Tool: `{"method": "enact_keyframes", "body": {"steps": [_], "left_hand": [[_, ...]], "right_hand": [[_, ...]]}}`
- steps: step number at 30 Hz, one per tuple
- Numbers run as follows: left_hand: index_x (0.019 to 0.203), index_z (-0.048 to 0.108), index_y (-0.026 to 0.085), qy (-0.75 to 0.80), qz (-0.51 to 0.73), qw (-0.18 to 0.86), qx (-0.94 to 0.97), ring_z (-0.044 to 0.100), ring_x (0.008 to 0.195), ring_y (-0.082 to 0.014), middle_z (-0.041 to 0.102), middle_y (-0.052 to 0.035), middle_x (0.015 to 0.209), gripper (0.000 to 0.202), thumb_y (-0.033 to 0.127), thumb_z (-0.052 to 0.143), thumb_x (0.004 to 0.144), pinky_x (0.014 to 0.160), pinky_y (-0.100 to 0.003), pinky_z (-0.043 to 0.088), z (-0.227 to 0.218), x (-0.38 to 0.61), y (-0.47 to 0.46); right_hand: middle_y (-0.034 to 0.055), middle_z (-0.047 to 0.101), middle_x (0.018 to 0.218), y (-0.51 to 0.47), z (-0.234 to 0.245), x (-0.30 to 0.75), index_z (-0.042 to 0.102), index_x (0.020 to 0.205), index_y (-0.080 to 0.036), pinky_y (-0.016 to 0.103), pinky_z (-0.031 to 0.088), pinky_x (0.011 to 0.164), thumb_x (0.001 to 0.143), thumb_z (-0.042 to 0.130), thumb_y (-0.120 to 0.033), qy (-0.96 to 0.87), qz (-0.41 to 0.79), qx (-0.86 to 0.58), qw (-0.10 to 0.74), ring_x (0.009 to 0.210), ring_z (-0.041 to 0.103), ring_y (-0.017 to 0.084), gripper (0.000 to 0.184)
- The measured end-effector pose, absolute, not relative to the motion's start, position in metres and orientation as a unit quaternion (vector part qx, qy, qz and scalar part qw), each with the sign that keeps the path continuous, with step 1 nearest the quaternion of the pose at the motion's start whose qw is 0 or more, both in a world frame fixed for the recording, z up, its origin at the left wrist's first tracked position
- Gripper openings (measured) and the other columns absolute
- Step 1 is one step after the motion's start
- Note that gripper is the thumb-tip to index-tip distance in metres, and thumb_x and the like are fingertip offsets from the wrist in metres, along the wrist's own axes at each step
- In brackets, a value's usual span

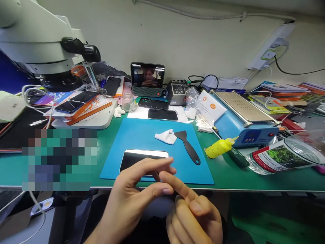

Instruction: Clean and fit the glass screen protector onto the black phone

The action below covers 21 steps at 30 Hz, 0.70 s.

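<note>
We are touching fingers above a glossy black phone (137,159)
Our left hand (134,189) and right hand (195,217) grips are hanging released

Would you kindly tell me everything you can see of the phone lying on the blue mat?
The phone is a slim slab with a glossy black upper face, dark and reflecting light, and a pale silvery rim with rounded corners. It lies flat, long side toward the viewer, near the front edge of the blue mat. Fingers of the left hand cover its near edge; contact cannot be told.
</note>
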State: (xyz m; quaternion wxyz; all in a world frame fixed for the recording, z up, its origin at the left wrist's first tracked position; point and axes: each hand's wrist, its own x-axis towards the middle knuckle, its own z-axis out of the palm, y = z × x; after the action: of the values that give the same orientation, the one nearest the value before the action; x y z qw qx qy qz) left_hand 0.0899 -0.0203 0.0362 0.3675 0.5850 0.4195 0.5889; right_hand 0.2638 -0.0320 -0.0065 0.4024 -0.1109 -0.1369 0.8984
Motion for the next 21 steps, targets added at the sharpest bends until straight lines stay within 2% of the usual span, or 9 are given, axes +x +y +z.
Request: {"method": "enact_keyframes", "body": {"steps": [2, 4, 9, 11, 15, 19, 21], "left_hand": [[0.116, 0.087, 0.04, 0.401, 0.606, 0.371, 0.577, 0.087, 0.093, -0.0171, 0.089, 0.004, 0.103, 0.018, 0.039, 0.086, 0.098, 0.083, -0.02, 0.069, 0.035, 0.096, -0.019], [0.111, 0.088, 0.039, 0.396, 0.615, 0.359, 0.58, 0.086, 0.089, -0.0156, 0.089, 0.0047, 0.099, 0.012, 0.037, 0.082, 0.101, 0.081, -0.018, 0.068, 0.033, 0.096, -0.022], [0.109, 0.089, 0.034, 0.387, 0.611, 0.339, 0.602, 0.086, 0.087, -0.0177, 0.089, 0.0016, 0.098, 0.014, 0.029, 0.076, 0.106, 0.079, -0.022, 0.068, 0.027, 0.09, -0.035], [0.109, 0.087, 0.033, 0.38, 0.611, 0.333, 0.609, 0.085, 0.087, -0.0177, 0.089, 0.0014, 0.097, 0.014, 0.029, 0.074, 0.107, 0.08, -0.024, 0.067, 0.025, 0.089, -0.039], [0.107, 0.081, 0.032, 0.368, 0.623, 0.316, 0.614, 0.08, 0.087, -0.0145, 0.084, 0.0025, 0.094, 0.013, 0.033, 0.069, 0.11, 0.081, -0.023, 0.065, 0.014, 0.091, -0.044], [0.105, 0.074, 0.028, 0.369, 0.631, 0.295, 0.615, 0.075, 0.086, -0.013, 0.076, 0.0006, 0.09, 0.018, 0.037, 0.062, 0.114, 0.079, -0.022, 0.062, 0.002, 0.096, -0.05], [0.107, 0.071, 0.028, 0.373, 0.638, 0.277, 0.614, 0.073, 0.085, -0.0127, 0.073, -0.0002, 0.09, 0.019, 0.039, 0.058, 0.115, 0.077, -0.022, 0.062, -0.003, 0.099, -0.053]], "right_hand": [[-0.0122, 0.042, 0.034, -0.039, -0.011, 0.259, 0.077, 0.143, -0.018, 0.019, 0.028, 0.038, 0.081, 0.063, -0.035, -0.121, 0.899, -0.12, 0.403, 0.03, 0.012, 0.009, 0.066], [-0.0123, 0.041, 0.036, -0.048, -0.017, 0.255, 0.075, 0.146, -0.017, 0.019, 0.026, 0.039, 0.08, 0.062, -0.033, -0.108, 0.899, -0.124, 0.406, 0.031, 0.012, 0.009, 0.07], [-0.0152, 0.028, 0.036, -0.067, -0.032, 0.253, 0.079, 0.139, -0.021, 0.023, 0.021, 0.041, 0.081, 0.064, -0.034, -0.109, 0.9, -0.13, 0.401, 0.035, 0.011, 0.01, 0.061], [-0.0148, 0.03, 0.036, -0.07, -0.035, 0.258, 0.078, 0.14, -0.023, 0.024, 0.021, 0.042, 0.082, 0.067, -0.037, -0.138, 0.907, -0.14, 0.374, 0.036, 0.013, 0.011, 0.061], [-0.0129, 0.042, 0.039, -0.065, -0.036, 0.268, 0.067, 0.156, -0.025, 0.025, 0.026, 0.043, 0.084, 0.071, -0.043, -0.22, 0.918, -0.143, 0.297, 0.036, 0.022, 0.012, 0.074], [-0.0149, 0.042, 0.039, -0.058, -0.051, 0.268, 0.054, 0.166, -0.027, 0.021, 0.022, 0.042, 0.083, 0.072, -0.048, -0.261, 0.927, -0.094, 0.254, 0.035, 0.016, 0.009, 0.088], [-0.0152, 0.043, 0.039, -0.058, -0.061, 0.267, 0.052, 0.168, -0.027, 0.02, 0.02, 0.042, 0.083, 0.073, -0.048, -0.249, 0.934, -0.062, 0.247, 0.035, 0.014, 0.008, 0.09]]}}
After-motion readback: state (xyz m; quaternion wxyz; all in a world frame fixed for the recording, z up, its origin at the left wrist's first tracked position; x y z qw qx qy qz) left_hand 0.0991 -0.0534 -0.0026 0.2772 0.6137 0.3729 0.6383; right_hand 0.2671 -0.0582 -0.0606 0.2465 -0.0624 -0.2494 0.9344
